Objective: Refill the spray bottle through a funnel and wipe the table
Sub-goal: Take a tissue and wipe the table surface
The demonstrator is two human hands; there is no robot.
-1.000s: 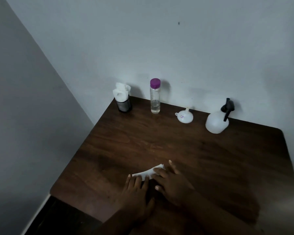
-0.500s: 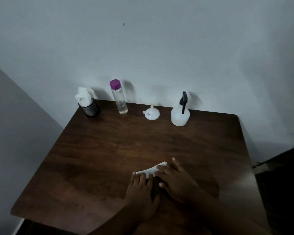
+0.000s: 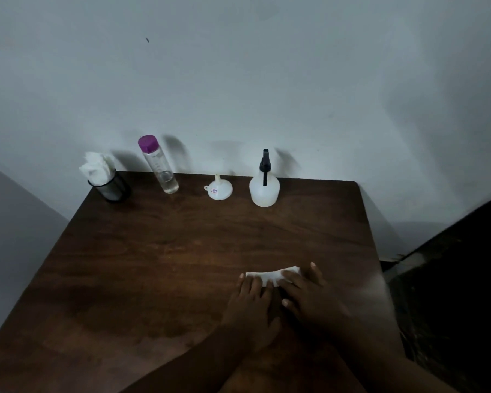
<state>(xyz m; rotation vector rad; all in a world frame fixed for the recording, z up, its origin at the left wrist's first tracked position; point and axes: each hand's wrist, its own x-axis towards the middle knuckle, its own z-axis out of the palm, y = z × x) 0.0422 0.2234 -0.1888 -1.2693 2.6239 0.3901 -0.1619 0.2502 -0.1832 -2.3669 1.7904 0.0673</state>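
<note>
A dark wooden worktop (image 3: 159, 265) carries the capped spray bottle (image 3: 264, 187) and funnel (image 3: 219, 189) along its far edge, apparently put away. Near the right edge, left hand (image 3: 251, 303) and right hand (image 3: 309, 296) press flat, fingers spread, on a white tissue (image 3: 272, 275); wiping looks underway, refilling likely done.

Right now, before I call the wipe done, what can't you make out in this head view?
- Most of the white tissue: hidden under the left hand and right hand.
- Spray bottle fill level: the opaque body hides it.
- Funnel sticker: too small to read.
- Table near edge: cut off by the frame.
</note>
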